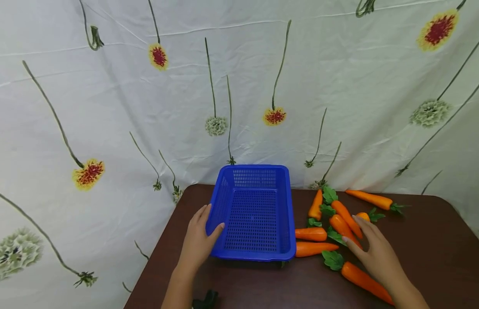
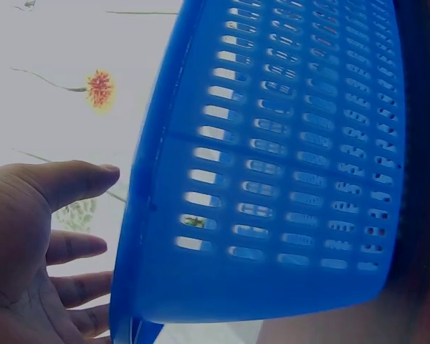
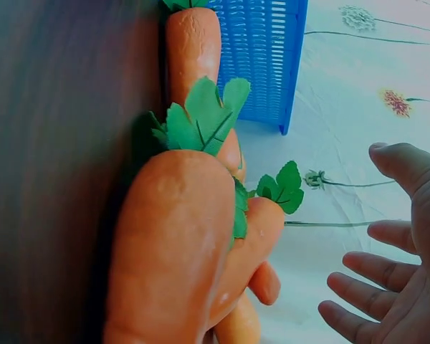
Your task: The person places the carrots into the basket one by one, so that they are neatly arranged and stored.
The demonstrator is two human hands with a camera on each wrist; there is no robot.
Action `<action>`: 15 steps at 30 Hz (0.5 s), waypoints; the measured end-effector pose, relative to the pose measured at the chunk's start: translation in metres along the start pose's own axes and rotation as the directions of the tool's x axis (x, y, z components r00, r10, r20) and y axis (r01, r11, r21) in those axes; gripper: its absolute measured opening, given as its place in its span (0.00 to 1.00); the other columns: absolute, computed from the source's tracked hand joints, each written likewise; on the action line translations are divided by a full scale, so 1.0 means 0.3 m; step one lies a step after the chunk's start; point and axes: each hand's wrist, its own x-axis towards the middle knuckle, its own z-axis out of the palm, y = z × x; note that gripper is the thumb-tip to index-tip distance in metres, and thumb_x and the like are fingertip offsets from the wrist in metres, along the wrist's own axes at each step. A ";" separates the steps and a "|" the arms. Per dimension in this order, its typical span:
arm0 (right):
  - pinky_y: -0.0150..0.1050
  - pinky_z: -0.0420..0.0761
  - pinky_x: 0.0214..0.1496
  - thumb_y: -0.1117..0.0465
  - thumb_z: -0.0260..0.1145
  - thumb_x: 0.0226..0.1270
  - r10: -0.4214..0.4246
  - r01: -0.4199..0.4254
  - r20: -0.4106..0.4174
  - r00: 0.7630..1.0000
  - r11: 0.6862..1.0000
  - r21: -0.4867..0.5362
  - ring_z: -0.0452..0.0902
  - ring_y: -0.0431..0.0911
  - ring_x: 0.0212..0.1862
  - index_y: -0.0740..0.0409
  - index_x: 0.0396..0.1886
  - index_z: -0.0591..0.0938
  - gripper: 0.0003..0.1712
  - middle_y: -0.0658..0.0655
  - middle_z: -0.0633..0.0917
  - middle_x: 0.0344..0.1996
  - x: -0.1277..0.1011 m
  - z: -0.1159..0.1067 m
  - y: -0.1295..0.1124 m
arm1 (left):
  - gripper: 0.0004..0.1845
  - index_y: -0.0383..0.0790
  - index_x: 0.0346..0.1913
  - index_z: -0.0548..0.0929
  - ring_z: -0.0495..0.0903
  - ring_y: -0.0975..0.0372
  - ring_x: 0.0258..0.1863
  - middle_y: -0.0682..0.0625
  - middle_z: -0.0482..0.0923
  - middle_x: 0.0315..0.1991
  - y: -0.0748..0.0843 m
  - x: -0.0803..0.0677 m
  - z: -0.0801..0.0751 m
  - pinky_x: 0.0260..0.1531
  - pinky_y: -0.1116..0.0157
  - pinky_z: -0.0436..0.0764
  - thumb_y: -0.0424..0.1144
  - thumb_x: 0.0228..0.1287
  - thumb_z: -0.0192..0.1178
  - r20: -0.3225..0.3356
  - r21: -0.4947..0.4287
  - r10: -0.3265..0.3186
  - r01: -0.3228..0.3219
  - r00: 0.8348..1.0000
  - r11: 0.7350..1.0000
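A blue perforated plastic basket (image 1: 255,256) stands on the dark brown table. At its left rim is my left hand (image 1: 198,238), thumb spread apart from the fingers; the left wrist view shows the fingers extended beside the basket wall (image 2: 272,172). Over the carrots on the right hovers my right hand (image 1: 376,253), its fingers spread and nothing in its grasp. Close to that hand lie an orange carrot (image 1: 341,225) with green leaves and a larger carrot (image 1: 365,281) nearer the front. In the right wrist view a big carrot (image 3: 175,236) lies beside the spread fingers (image 3: 373,272).
Two carrots (image 1: 316,249) point toward the basket's right side, their tips at its wall. Another carrot (image 1: 371,198) lies at the table's back edge. A dark object (image 1: 206,299) sits by my left forearm. Behind the table (image 1: 428,240) hangs a white flowered cloth (image 1: 247,56).
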 end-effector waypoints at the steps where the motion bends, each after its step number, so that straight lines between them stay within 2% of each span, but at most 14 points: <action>1: 0.70 0.67 0.54 0.33 0.58 0.65 0.007 -0.007 0.003 1.000 1.000 0.000 0.61 0.70 0.65 0.52 0.76 0.57 0.47 0.70 0.63 0.70 -0.006 0.001 0.002 | 0.40 0.44 0.74 0.60 0.57 0.46 0.73 0.44 0.58 0.74 -0.004 -0.003 0.002 0.67 0.41 0.62 0.54 0.64 0.61 0.003 -0.006 -0.008 0.008 1.000 1.000; 9: 0.70 0.67 0.53 0.31 0.57 0.63 0.063 -0.063 0.051 0.997 0.998 -0.003 0.62 0.70 0.64 0.54 0.75 0.59 0.49 0.70 0.64 0.68 -0.042 0.011 0.021 | 0.42 0.49 0.75 0.57 0.58 0.47 0.73 0.45 0.56 0.74 -0.038 -0.018 0.006 0.66 0.40 0.63 0.60 0.63 0.59 0.033 -0.084 -0.044 0.046 0.998 0.995; 15: 0.69 0.67 0.55 0.30 0.58 0.62 0.099 -0.099 0.088 0.991 0.995 0.001 0.63 0.68 0.64 0.56 0.73 0.63 0.49 0.69 0.66 0.66 -0.066 0.022 0.044 | 0.49 0.59 0.77 0.47 0.55 0.48 0.75 0.47 0.52 0.76 -0.064 -0.031 0.007 0.67 0.40 0.61 0.66 0.58 0.59 0.080 -0.108 -0.088 0.096 0.993 0.989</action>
